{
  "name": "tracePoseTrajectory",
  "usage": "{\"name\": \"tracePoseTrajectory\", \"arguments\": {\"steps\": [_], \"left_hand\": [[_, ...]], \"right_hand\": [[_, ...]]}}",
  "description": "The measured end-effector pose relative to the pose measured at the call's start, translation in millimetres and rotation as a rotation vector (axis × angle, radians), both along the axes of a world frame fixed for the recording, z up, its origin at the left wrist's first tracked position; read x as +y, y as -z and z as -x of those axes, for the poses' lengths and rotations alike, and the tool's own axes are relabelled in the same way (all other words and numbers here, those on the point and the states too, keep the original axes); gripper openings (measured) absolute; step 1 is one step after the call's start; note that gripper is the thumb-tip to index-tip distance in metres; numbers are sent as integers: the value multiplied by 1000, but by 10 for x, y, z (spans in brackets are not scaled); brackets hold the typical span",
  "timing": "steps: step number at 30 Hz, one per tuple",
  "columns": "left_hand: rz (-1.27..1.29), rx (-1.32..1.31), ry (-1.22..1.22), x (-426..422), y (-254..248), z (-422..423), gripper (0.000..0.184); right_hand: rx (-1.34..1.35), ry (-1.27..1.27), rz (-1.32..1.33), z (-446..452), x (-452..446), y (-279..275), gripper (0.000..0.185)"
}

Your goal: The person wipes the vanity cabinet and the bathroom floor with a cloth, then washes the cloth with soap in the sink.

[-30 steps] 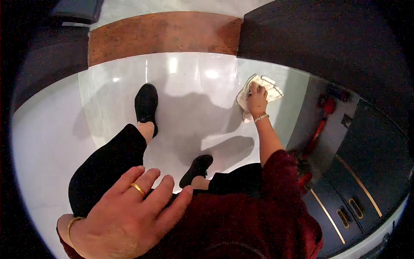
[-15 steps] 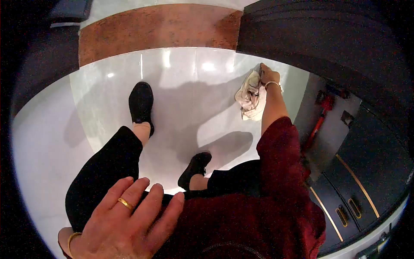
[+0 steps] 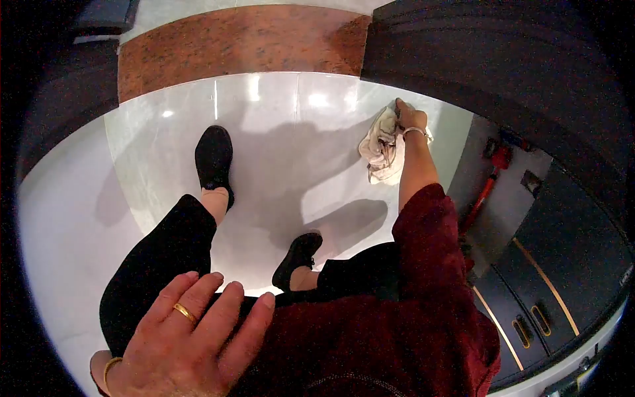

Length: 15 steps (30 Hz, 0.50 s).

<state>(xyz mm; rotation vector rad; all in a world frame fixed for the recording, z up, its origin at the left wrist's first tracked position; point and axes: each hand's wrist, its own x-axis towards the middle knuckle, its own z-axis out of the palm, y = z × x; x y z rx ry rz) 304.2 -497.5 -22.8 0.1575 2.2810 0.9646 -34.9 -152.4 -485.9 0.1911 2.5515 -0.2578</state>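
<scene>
My right hand (image 3: pixel 413 118) reaches out to the floor, its fingers closed on a crumpled whitish cloth (image 3: pixel 385 155) with dark smudges. The cloth lies against the shiny floor (image 3: pixel 264 165), bunched up beside my wrist and hanging toward me. Close to the camera, my left hand (image 3: pixel 192 331) is held above my thigh, back side up, fingers spread and holding nothing. A gold ring shows on one of its fingers. My right wrist wears a pale bracelet, below a dark red sleeve (image 3: pixel 430 245).
My black shoes (image 3: pixel 213 159) stand apart on the floor. A reddish-brown speckled strip (image 3: pixel 238 43) runs along the far side, next to a dark panel (image 3: pixel 476 59). At right are dark cabinet fronts (image 3: pixel 529 291) with gold trim and a red tool-like object (image 3: pixel 486 188).
The view has shifted very slightly. My left hand has moved a little left. My right hand keeps hold of the cloth in nearly the same place.
</scene>
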Motion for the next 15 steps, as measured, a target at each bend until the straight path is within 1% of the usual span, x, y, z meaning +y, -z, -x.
{"name": "tracePoseTrajectory", "arguments": {"steps": [2, 4, 6, 8, 10, 14, 15], "left_hand": [[7, -5, 5, -5, -2, 18, 53], [21, -18, -1, 11, 1, 31, 54], [18, -12, 4, 28, 6, 17, 54], [18, -29, 10, 28, 26, 7, 55], [19, -51, 14, 31, 39, 3, 56], [36, -14, 9, 51, 5, 10, 58], [38, -16, 13, 53, 3, 14, 59]], "right_hand": [[-41, -29, 25, 27, 60, 24, 69], [-36, 80, 15, -11, -22, -120, 71], [-44, -94, -7, -19, 5, -87, 54], [-45, -66, -9, -17, -26, -75, 49], [-43, 168, 1, -71, -167, -238, 53], [-1, 148, 26, -77, -164, -292, 70], [5, 148, -3, -74, -172, -295, 70]]}}
